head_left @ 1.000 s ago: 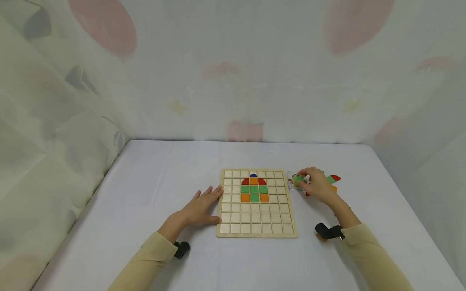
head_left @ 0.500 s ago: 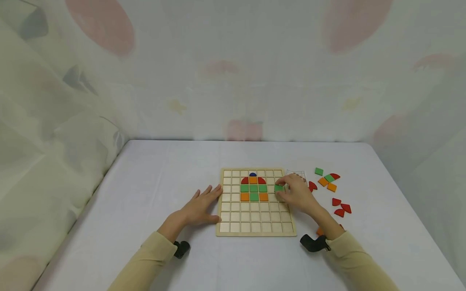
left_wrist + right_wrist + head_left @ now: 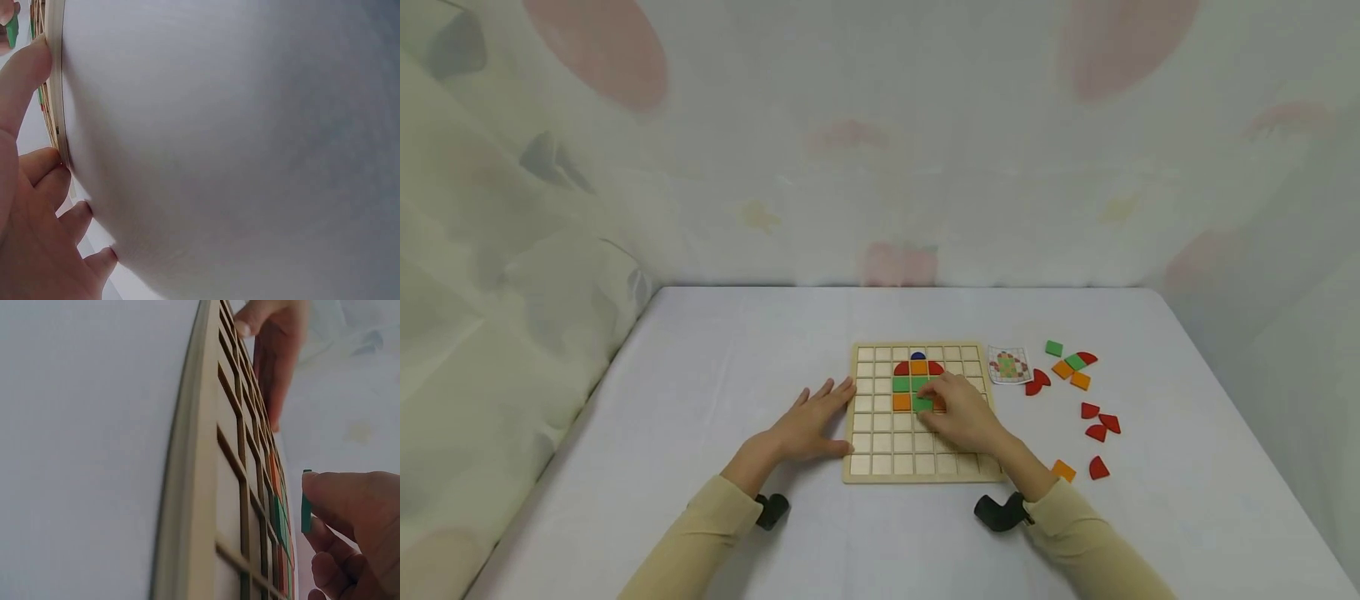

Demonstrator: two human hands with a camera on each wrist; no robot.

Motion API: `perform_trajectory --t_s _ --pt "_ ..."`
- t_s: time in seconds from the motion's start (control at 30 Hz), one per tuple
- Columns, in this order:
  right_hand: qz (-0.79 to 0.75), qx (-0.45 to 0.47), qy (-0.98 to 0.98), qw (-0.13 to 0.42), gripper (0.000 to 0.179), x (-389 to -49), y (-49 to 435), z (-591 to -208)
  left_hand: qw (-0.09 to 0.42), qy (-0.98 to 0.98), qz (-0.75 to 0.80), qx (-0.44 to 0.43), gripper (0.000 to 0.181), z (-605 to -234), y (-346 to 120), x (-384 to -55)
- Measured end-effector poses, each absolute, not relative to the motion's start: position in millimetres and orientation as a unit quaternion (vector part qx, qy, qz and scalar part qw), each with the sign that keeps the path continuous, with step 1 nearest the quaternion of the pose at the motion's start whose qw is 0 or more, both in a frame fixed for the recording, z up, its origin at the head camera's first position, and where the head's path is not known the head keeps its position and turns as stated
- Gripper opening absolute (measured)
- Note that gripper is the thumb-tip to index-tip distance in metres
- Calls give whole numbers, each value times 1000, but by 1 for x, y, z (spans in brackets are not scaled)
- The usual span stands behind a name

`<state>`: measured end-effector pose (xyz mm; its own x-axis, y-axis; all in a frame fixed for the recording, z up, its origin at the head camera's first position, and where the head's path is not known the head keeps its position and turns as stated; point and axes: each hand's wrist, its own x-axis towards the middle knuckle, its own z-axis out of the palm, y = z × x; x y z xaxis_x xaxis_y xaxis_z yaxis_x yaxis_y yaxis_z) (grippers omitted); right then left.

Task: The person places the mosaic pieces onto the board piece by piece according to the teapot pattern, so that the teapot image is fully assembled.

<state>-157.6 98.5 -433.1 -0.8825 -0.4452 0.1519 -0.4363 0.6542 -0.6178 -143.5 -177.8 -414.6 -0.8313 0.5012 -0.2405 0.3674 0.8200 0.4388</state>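
My right hand (image 3: pixel 966 414) pinches a green square tile (image 3: pixel 306 501) between thumb and fingertips. In the right wrist view the tile stands on edge, raised a little above the wooden grid board (image 3: pixel 882 465). The head view has that hand over the middle of the board, overlapping the coloured tiles there. Set into the grid are a blue half-round tile (image 3: pixel 918 356), red quarter-rounds (image 3: pixel 902 368), and orange (image 3: pixel 901 402) and green squares (image 3: pixel 901 384). My left hand (image 3: pixel 805 427) rests along the board's left edge, fingers spread and touching the frame.
Right of the board lies a small printed pattern card (image 3: pixel 1009 365). Loose tiles are scattered beyond it: a green square (image 3: pixel 1054 348), orange squares (image 3: pixel 1080 381) and several red quarter-rounds (image 3: pixel 1099 467). White fabric walls stand behind the table (image 3: pixel 760 333) and at both sides.
My right hand has carried the green tile leftward from beside the card to the middle of the board. The card and loose tiles are uncovered. My left hand stays at the board's edge.
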Motion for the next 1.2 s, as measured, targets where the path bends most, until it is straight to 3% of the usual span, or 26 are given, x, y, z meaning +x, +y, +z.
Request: perform_trajectory --t_s 0.57,1.2 --pt "-248 -297 921 -38 22 -150 68 -440 177 937 193 231 89 -416 -177 -145" --pt "-240 -300 922 -41 22 -149 67 -441 175 939 194 226 89 -418 -179 -144"
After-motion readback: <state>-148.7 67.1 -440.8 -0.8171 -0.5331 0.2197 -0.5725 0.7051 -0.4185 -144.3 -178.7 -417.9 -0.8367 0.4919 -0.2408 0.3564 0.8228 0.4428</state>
